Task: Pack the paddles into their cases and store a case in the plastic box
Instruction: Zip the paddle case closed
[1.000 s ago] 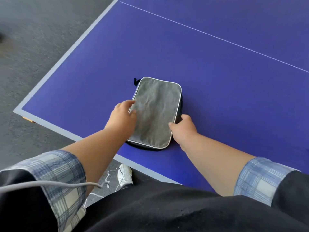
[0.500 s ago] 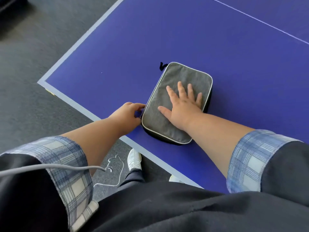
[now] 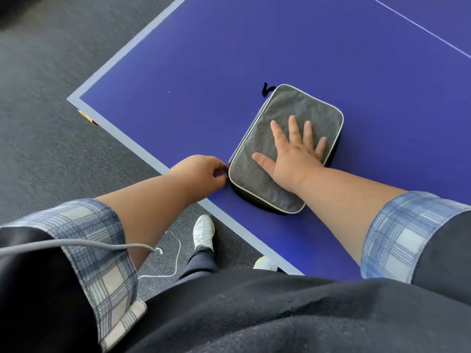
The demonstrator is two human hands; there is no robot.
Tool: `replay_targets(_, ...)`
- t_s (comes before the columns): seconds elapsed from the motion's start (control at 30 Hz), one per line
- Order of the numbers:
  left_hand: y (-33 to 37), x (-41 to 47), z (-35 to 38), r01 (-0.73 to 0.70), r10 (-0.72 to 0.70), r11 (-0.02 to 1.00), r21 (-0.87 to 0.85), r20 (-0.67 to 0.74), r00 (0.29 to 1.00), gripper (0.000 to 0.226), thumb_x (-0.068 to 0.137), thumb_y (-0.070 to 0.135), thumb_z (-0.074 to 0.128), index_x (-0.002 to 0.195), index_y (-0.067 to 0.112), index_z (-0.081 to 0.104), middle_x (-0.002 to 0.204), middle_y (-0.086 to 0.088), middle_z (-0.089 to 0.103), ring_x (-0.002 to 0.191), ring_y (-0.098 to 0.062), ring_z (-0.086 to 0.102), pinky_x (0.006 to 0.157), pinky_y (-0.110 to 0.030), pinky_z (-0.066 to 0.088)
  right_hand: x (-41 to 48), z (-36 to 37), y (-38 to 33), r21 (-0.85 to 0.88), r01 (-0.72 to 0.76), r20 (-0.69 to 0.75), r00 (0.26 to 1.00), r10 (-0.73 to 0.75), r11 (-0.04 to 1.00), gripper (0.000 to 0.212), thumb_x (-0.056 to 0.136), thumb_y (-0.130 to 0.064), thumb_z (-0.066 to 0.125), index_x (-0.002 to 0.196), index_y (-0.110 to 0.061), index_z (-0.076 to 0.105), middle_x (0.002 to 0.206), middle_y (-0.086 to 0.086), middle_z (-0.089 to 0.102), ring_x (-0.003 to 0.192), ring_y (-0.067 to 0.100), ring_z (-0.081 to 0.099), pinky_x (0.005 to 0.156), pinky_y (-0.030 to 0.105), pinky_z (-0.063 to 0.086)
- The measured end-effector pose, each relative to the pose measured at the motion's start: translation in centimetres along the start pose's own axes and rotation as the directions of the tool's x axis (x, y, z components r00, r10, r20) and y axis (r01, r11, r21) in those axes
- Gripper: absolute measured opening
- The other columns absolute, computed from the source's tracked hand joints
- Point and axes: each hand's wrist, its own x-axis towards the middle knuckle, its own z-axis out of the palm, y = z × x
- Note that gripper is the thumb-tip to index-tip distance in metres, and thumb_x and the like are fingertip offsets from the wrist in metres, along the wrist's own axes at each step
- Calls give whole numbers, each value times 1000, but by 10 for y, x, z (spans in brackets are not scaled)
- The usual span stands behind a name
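A grey fabric paddle case [image 3: 262, 159] with pale piping lies flat on the blue table-tennis table [image 3: 204, 72], close to its near edge. My right hand [image 3: 293, 156] rests flat on top of the case, fingers spread, pressing it down. My left hand [image 3: 201, 174] is at the case's near-left corner, thumb and fingers pinched on the zipper pull there. A black loop [image 3: 266, 89] sticks out at the case's far-left corner. No paddle shows, and no plastic box is in view.
The table's corner [image 3: 74, 99] and its pale border run diagonally to my left. Below it is dark grey carpet [image 3: 51, 136]. A white shoe [image 3: 202, 231] and a thin white cable [image 3: 175, 261] are on the floor by the table edge.
My right hand left the case's right side and now lies flat on its top. My left hand moved from the top to the near-left corner and pinched the zipper pull.
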Motion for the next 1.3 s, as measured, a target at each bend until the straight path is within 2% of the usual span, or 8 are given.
replay_targets(0.3, 21, -9, 4, 54, -38, 927, 370, -50, 998, 21, 100, 24, 41, 89, 16, 57, 79, 1, 53, 71, -25, 57, 62, -38, 52, -1, -5, -3, 3, -8, 30, 1000, 8, 1000, 102, 70, -94, 11, 156, -43, -12, 168, 0, -20, 152, 34, -21, 116, 68, -10)
replay_targets(0.7, 42, -50, 28, -85, 45, 945, 316, 130, 990, 30, 101, 33, 38, 109, 20, 64, 104, 1, 61, 97, -23, 62, 81, -41, 53, 0, -6, -10, 15, -42, 42, 998, 41, 999, 101, 74, -93, 18, 156, -43, -12, 167, -1, -21, 151, 34, -23, 114, 70, -11)
replay_targets(0.9, 83, -48, 55, -220, 160, 900, 376, 183, 970, 23, 102, 29, 41, 103, 22, 63, 96, 8, 59, 92, -17, 60, 66, -35, 49, -2, -6, -10, 31, -42, 39, 998, 41, 999, 100, 74, -92, 19, 156, -43, -12, 167, -2, -21, 152, 34, -22, 114, 70, -12)
replay_targets(1.03, 110, -44, 74, -180, 150, 951, 252, 132, 980, 25, 100, 27, 42, 90, 17, 61, 81, 1, 55, 75, -23, 56, 67, -35, 50, -2, -11, -7, 116, 0, 51, 999, -5, 993, 97, 78, -89, 27, 158, -43, -4, 168, -3, -17, 152, 32, -21, 114, 68, -12)
replay_targets(1.13, 111, -45, 74, -98, 72, 981, 168, 154, 985, 28, 97, 28, 41, 79, 17, 59, 80, -2, 59, 75, -26, 57, 64, -33, 48, -14, -22, 14, 438, 65, -63, 997, -42, 896, 70, 93, -68, 40, 154, -33, 33, 168, 2, 15, 155, 26, 4, 120, 61, -3)
replay_targets(1.2, 112, -47, 72, -78, 49, 986, 149, 192, 980, 28, 98, 33, 44, 86, 18, 63, 84, -1, 63, 81, -27, 61, 68, -35, 52, -39, -20, 35, 589, 76, -277, 954, 113, 805, 42, 98, -46, 49, 133, -26, 60, 149, 1, 49, 141, 23, 40, 118, 53, 22)
replay_targets(1.27, 115, -47, 69, -87, 60, 987, 135, 194, 979, 29, 98, 39, 46, 93, 19, 68, 86, -2, 66, 83, -27, 62, 72, -37, 55, -75, -7, 48, 678, 7, -335, 893, 301, 735, 18, 97, -34, 53, 103, -23, 66, 113, -3, 65, 108, 21, 57, 95, 41, 44)
replay_targets(1.3, 116, -46, 68, -86, 61, 987, 133, 185, 981, 30, 98, 40, 47, 94, 19, 69, 85, -4, 67, 82, -27, 63, 72, -38, 55, -92, 4, 50, 739, -80, -238, 898, 370, 669, 15, 96, -33, 53, 92, -22, 62, 100, -5, 65, 95, 19, 58, 83, 36, 46)
